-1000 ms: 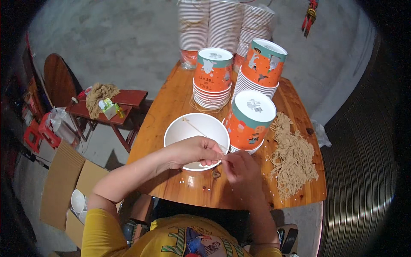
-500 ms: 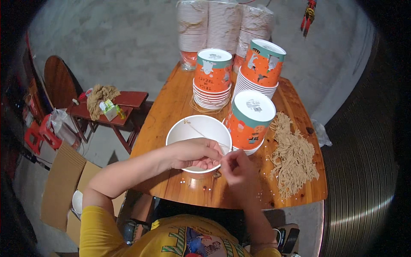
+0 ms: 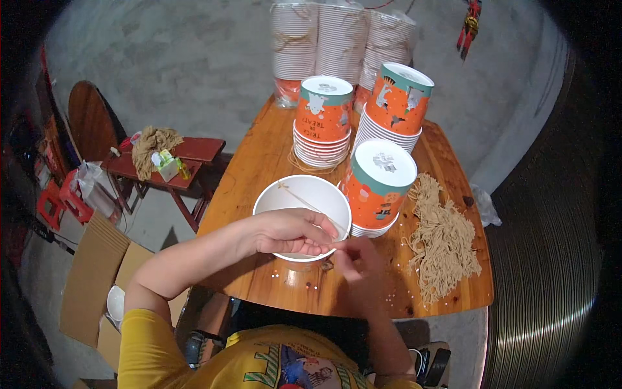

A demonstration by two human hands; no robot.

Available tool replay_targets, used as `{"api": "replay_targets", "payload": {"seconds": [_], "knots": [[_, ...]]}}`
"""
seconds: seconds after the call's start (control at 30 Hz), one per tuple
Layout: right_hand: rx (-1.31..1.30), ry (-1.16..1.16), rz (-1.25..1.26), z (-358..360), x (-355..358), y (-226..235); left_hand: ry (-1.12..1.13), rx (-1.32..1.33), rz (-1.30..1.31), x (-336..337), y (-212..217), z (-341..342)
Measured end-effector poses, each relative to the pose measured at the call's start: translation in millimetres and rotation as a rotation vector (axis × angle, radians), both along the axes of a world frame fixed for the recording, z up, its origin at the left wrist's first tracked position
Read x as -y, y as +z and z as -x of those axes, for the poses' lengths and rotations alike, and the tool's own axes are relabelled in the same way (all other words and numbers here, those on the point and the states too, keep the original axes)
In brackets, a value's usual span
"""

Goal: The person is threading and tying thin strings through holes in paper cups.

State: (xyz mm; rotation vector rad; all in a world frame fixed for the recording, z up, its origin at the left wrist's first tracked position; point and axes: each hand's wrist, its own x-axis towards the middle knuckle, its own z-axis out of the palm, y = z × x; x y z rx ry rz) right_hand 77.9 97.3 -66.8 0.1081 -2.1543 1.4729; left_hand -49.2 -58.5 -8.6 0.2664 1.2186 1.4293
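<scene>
A white-lined paper bucket [image 3: 267,202] stands mouth up near the table's front edge. A thin beige cord [image 3: 302,200] is fixed at its far left rim and runs across the mouth toward the right rim. My left hand [image 3: 295,232] lies over the bucket's near side, fingers curled and pinching the cord by the right rim. My right hand [image 3: 359,258], slightly blurred, meets it there with thumb and finger closed on the cord. The exact spot between the fingertips is hidden.
An upturned orange bucket stack [image 3: 372,194] stands right beside the bucket, with two more stacks behind. A heap of beige cords [image 3: 447,240] lies at the right. Wrapped bucket stacks [image 3: 340,42] line the back. A cardboard box [image 3: 97,279] and red bench [image 3: 201,149] are left.
My right hand has shifted slightly down and turned, its fingers closer to my left fingertips. The left hand has barely moved, and the bucket stays in place.
</scene>
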Motion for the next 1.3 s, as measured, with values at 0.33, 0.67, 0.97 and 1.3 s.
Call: {"api": "replay_targets", "payload": {"seconds": [0.33,0.67,0.97,1.3], "knots": [[0.081,0.049,0.075,1.5,-0.8,13.7,0.002,-0.834,-0.084,2.1,-3.0,-13.5],[-0.153,0.061,-0.192,10.5,-2.1,16.9,0.036,-1.822,-0.086,0.4,17.6,-37.3],[0.115,0.16,0.248,11.0,2.9,7.0,-0.041,-1.39,-0.068,5.7,15.0,-33.5],[0.152,0.11,0.182,9.3,11.1,16.8,-0.079,-1.474,0.071,10.3,11.9,-30.0]]}}
